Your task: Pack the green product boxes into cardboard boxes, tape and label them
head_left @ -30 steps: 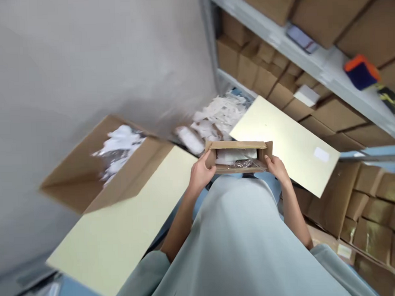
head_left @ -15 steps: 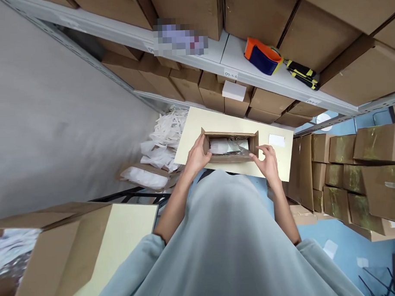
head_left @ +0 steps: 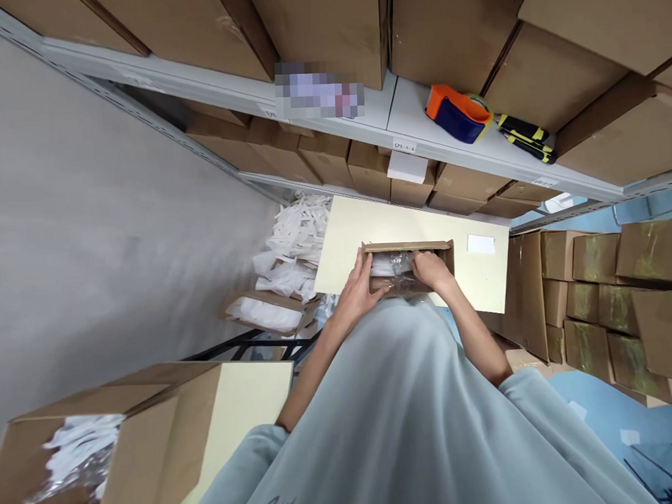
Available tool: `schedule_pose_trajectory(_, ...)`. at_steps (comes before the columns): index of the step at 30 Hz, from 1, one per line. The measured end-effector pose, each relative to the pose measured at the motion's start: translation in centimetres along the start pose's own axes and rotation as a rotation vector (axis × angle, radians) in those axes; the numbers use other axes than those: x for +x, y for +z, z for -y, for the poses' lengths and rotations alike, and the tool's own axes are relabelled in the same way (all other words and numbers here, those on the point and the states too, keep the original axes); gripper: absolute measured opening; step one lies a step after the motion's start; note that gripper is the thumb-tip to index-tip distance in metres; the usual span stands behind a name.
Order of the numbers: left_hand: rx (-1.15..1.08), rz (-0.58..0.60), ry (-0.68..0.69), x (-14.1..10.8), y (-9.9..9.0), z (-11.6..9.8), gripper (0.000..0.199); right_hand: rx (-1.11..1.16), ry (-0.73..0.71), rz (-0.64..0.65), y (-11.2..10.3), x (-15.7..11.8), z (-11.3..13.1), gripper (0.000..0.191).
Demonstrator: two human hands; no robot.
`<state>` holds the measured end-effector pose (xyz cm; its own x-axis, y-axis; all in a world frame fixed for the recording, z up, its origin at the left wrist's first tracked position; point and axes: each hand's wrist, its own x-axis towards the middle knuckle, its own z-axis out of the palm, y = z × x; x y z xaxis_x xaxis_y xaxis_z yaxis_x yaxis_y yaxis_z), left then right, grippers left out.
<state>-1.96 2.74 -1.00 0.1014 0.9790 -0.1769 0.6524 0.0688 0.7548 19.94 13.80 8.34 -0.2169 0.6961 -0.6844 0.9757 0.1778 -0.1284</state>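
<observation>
A small open cardboard box point(head_left: 407, 246) stands on the cream tabletop in front of me. White items in clear plastic packaging point(head_left: 394, 263) lie inside it. My left hand point(head_left: 361, 286) grips the box's left end, its fingers along the side wall and its thumb over the near edge. My right hand point(head_left: 431, 269) reaches into the right part of the box, with its fingers curled at the clear packaging. The fingertips of this hand are partly hidden.
A white slip point(head_left: 480, 244) lies right of the box on the tabletop point(head_left: 335, 230). Ahead, a shelf holds cartons, an orange-and-blue tape dispenser point(head_left: 458, 115) and black-and-yellow cutters point(head_left: 526, 139). White scraps point(head_left: 299, 231) are heaped left. Stacked cartons point(head_left: 591, 294) stand right; an open carton point(head_left: 144, 435) stands lower left.
My right hand has moved from the box's right end to the packaging inside. My left hand stays on the left end, and its thumb has shifted along the near edge. The view has shifted slightly.
</observation>
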Motion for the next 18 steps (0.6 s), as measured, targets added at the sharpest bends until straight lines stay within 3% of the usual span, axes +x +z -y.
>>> schedule_pose_trajectory(4, -0.031, 0.019, -0.019, -0.1, -0.2, 0.2, 0.113, 0.091, -0.039, -0.097, 0.6, -3.4, 0.1, 0.061)
schedule_pose_trajectory(6, -0.038, 0.034, -0.027, 0.0, -0.2, 0.4, 0.114, 0.125, -0.105, -0.05, 1.1, -3.7, 0.3, 0.06)
schedule_pose_trajectory(9, -0.023, 0.066, -0.009, 0.3, -0.4, 1.0, 0.109, 0.162, -0.196, 0.031, 1.5, -1.5, 0.6, 0.028)
schedule_pose_trajectory(12, -0.002, 0.092, 0.01, 0.4, -0.9, 1.1, 0.091, 0.248, -0.214, 0.062, 1.3, 2.2, 0.3, 0.031)
schedule_pose_trajectory(16, -0.001, 0.091, 0.068, -0.2, -1.4, 0.3, 0.037, 0.229, -0.061, 0.102, 1.2, 5.8, -0.2, 0.033)
schedule_pose_trajectory(18, -0.008, 0.068, 0.061, -0.6, -1.2, 0.0, 0.034, 0.177, 0.015, 0.035, 1.5, 6.7, -0.2, 0.035)
